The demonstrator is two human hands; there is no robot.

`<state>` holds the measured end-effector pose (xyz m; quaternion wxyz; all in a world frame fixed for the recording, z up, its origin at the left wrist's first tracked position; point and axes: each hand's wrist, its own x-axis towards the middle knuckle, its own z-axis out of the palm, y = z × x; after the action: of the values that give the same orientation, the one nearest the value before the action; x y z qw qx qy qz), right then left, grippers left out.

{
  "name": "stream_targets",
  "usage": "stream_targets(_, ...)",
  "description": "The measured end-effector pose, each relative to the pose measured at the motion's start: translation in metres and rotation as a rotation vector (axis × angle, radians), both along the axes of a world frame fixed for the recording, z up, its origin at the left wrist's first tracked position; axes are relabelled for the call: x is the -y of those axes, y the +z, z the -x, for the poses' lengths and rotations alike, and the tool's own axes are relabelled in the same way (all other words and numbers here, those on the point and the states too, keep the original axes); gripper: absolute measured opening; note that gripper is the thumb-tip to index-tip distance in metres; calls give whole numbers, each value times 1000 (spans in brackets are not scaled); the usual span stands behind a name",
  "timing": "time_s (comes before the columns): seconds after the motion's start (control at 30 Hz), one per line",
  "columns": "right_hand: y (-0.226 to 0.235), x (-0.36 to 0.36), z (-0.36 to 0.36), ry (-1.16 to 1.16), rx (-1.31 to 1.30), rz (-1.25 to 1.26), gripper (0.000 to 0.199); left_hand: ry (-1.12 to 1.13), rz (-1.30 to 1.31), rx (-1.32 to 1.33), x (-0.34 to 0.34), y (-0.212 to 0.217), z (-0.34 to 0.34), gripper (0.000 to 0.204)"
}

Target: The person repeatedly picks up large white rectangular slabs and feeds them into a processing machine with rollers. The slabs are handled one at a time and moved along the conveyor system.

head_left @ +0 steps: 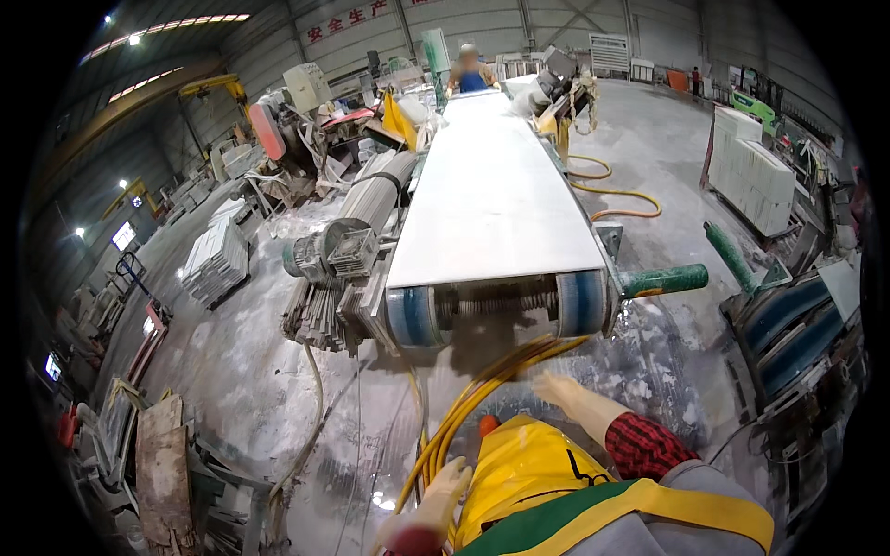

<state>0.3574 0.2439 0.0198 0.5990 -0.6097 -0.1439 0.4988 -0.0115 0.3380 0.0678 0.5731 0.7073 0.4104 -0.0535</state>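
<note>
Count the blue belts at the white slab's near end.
2: the left belt under the near left corner of the slab, the right belt under its near right corner. More may be hidden beneath.

Slab (491,195) is seen as smooth; apron (519,454) as glossy plastic; hoses (505,368) as smooth, rubbery; sleeve (644,447) as matt cloth; floor (278,371) as rough-looking.

This one's looking like a big industrial workshop, probably stone: a long white slab (496,195) is lying on a belt machine (581,304) just ahead of the right-hand fingers (547,385), and pale stacks (215,259) are sitting well off to their front left. Way out past those fingertips, a yellow crane-like beam (211,84) is hanging front-left and ribbed walls (491,22) are rising straight ahead.
</note>
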Motion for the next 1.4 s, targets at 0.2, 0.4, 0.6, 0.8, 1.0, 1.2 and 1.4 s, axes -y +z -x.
stream_targets(0.2,93,-96,-31,-175,-274,-168,64,154,-211,104,-32,-48,53,70)
stream_targets(0.4,79,-214,-80,-447,-473,-428,58,163,-237,-439,-78,11,7,64)
stream_targets(0.6,119,-268,-71,-793,-685,-413,43,401,-12,-146,-118,5,-1,60)
stream_targets(0.8,127,-251,-58,-831,-648,-308,42,332,-186,10,-164,88,-63,46)
stream_targets(1.0,132,-179,-15,-721,-700,-134,44,169,-346,280,-221,192,-203,52)
stream_targets(1.2,81,-158,-7,-644,-694,-95,44,-503,-1105,316,-338,164,-342,77)
stream_targets(1.4,52,-146,-12,-498,-560,-20,45,-747,-787,106,-417,190,-445,78)
